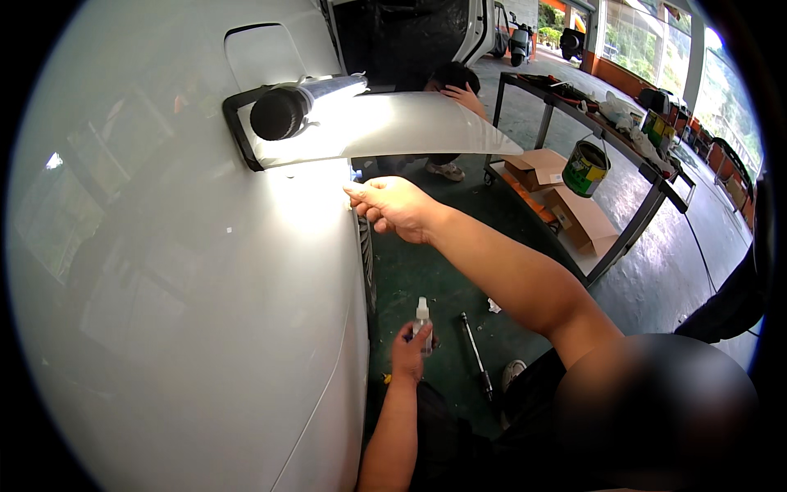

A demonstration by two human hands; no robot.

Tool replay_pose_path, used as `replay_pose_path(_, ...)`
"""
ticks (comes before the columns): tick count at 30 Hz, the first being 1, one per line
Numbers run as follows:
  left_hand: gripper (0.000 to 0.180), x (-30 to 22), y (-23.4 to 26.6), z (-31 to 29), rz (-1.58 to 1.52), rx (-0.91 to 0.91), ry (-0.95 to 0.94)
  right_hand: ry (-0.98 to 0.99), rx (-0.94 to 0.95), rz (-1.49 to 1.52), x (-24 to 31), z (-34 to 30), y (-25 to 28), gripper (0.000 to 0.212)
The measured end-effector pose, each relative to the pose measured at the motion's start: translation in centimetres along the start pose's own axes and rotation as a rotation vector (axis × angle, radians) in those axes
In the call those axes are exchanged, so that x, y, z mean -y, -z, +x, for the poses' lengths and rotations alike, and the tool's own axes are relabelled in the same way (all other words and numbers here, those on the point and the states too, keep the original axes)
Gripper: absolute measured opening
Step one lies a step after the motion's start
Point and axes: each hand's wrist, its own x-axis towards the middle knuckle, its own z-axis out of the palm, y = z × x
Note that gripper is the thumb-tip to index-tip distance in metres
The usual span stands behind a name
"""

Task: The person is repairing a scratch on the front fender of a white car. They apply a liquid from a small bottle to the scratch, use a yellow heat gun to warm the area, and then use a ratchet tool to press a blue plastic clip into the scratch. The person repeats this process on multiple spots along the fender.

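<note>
My right hand [393,209] reaches to the edge of a glossy white car body panel [246,328]. Its thumb and fingers are pinched together at that edge, and whatever lies between them is too small to name. Just above, a lit tube-shaped work light [316,100] with a black end rests on a tapering white panel [410,123] that sticks out. Lower down, beside the car, my left hand [407,353] is wrapped round a small clear bottle [422,321] with a white pump top, held upright.
On the green floor lies a long metal bar tool [475,353]. A metal work table [557,102] stands at the right, with a green can [586,168] hanging from it and cardboard boxes [582,217] on its lower shelf. Beyond the tapering panel crouches another person [459,82], one hand at the head.
</note>
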Motion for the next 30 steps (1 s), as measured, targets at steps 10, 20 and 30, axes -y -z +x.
replay_pose_path(10, 0.037, 8.5, 5.5, -0.9, 0.046, -0.141, 0.144, -0.126, 0.154, 0.056, 0.3, 2.4, 2.5, 0.02)
replay_pose_path(20, 0.036, 8.8, 5.2, -0.5, -0.006, -0.14, 0.123, -0.18, 0.14, 0.007, 1.1, 3.0, 2.2, 0.012)
replay_pose_path(30, 0.036, 9.3, 6.1, -0.4, -0.04, -0.15, 0.122, 0.005, -0.009, -0.308, 0.7, 2.2, 0.7, 0.023)
